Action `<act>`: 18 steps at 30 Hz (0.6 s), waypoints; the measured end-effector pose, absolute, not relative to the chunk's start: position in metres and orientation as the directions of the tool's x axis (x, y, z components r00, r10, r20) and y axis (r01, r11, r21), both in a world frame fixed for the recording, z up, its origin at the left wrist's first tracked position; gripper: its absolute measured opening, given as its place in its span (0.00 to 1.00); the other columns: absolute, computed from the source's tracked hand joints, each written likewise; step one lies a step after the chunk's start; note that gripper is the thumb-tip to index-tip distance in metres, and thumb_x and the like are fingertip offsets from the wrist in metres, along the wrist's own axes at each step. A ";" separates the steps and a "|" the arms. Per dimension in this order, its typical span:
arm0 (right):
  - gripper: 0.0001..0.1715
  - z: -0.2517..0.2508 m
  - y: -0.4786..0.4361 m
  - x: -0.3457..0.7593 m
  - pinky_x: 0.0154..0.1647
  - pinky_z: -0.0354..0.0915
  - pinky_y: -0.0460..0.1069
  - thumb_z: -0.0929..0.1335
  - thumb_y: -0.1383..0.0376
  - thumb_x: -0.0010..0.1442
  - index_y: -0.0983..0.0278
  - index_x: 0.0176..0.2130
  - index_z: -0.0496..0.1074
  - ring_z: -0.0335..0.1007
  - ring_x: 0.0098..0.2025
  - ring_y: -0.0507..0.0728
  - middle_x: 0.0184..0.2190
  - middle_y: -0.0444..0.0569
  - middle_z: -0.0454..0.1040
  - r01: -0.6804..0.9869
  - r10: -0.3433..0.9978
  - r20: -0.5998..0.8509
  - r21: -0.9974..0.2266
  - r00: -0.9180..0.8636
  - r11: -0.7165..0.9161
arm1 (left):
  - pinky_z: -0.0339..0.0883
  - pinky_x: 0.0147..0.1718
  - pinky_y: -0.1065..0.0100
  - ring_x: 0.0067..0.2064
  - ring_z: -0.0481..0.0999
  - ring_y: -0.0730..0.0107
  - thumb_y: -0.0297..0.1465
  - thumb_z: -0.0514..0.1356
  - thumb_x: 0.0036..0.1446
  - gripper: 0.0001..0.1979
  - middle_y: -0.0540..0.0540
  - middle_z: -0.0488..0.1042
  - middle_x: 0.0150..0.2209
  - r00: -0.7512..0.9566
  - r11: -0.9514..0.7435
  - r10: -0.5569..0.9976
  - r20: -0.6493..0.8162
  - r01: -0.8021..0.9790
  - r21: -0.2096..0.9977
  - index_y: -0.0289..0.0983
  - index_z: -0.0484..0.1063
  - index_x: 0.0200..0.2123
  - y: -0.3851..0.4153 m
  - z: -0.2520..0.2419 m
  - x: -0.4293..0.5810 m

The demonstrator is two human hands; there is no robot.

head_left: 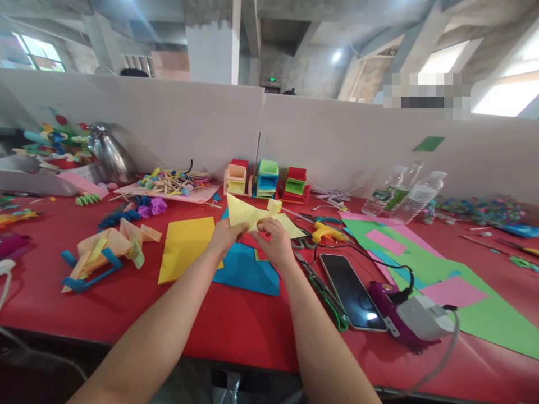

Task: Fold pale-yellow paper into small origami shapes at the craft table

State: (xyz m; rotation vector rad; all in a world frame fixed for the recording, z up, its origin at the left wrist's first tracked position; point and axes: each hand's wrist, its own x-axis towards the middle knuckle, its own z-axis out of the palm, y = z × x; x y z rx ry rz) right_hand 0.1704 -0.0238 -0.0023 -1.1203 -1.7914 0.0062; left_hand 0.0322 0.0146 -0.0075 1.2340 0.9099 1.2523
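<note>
A pale yellow sheet of folded paper [242, 212] is held up above the red table, pinched between my two hands. My left hand [227, 234] grips its lower left edge with thumb and fingers closed. On the other side, my right hand [273, 235] has its fingers bent and pressed on the paper, with a pointed flap showing to its right. Beneath the hands lie a blue sheet [246, 272] and a partly covered red piece of paper. A yellow folded sheet [185, 249] is just left of my left hand.
Right of my arms lie a phone [351, 292], a purple power strip [391, 308], a yellow glue gun [328, 232] with its cable, and green sheets [484, 303]. An orange paper figure [105, 247] stands left. Behind are colourful paper boxes [267, 179], bottles [421, 193] and a steel jug [110, 151].
</note>
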 end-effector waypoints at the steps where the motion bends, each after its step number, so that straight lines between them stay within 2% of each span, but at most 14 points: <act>1: 0.07 -0.002 -0.024 0.170 0.35 0.64 0.51 0.68 0.63 0.53 0.61 0.26 0.67 0.66 0.35 0.56 0.32 0.48 0.72 0.679 0.681 0.727 -0.453 -0.094 0.578 | 0.52 0.14 0.75 0.14 0.60 0.80 0.33 0.63 0.40 0.09 0.54 0.65 0.13 0.136 -0.107 0.982 0.131 -0.172 0.979 0.33 0.69 0.22 0.014 -0.007 0.032; 6: 0.04 0.001 -0.024 0.173 0.40 0.65 0.52 0.68 0.63 0.54 0.61 0.29 0.69 0.67 0.38 0.57 0.33 0.49 0.73 0.677 0.656 0.749 -0.435 -0.093 0.593 | 0.52 0.13 0.76 0.14 0.62 0.79 0.32 0.64 0.40 0.08 0.52 0.66 0.12 0.122 -0.103 0.985 0.119 -0.130 0.986 0.32 0.72 0.24 0.016 -0.006 0.028; 10: 0.04 0.005 -0.027 0.173 0.44 0.64 0.53 0.68 0.65 0.53 0.61 0.27 0.69 0.66 0.40 0.57 0.35 0.48 0.74 0.683 0.639 0.755 -0.390 -0.148 0.618 | 0.62 0.18 0.74 0.20 0.72 0.72 0.31 0.64 0.40 0.11 0.46 0.76 0.24 0.149 -0.073 0.985 0.093 -0.135 0.988 0.32 0.74 0.30 0.016 -0.007 0.027; 12: 0.03 0.006 -0.030 0.172 0.44 0.64 0.53 0.69 0.65 0.53 0.60 0.27 0.69 0.64 0.41 0.57 0.37 0.47 0.74 0.693 0.634 0.756 -0.369 -0.164 0.619 | 0.67 0.21 0.72 0.24 0.75 0.69 0.30 0.64 0.40 0.13 0.44 0.77 0.29 0.164 -0.059 0.983 0.084 -0.150 0.987 0.32 0.75 0.33 0.015 -0.006 0.028; 18: 0.02 0.005 -0.028 0.174 0.41 0.64 0.53 0.68 0.65 0.53 0.60 0.29 0.70 0.64 0.39 0.58 0.35 0.46 0.75 0.742 0.640 0.753 -0.338 -0.156 0.579 | 0.68 0.20 0.71 0.25 0.76 0.67 0.32 0.64 0.41 0.15 0.42 0.77 0.30 0.162 -0.059 0.983 0.093 -0.204 0.977 0.32 0.74 0.34 0.014 -0.008 0.030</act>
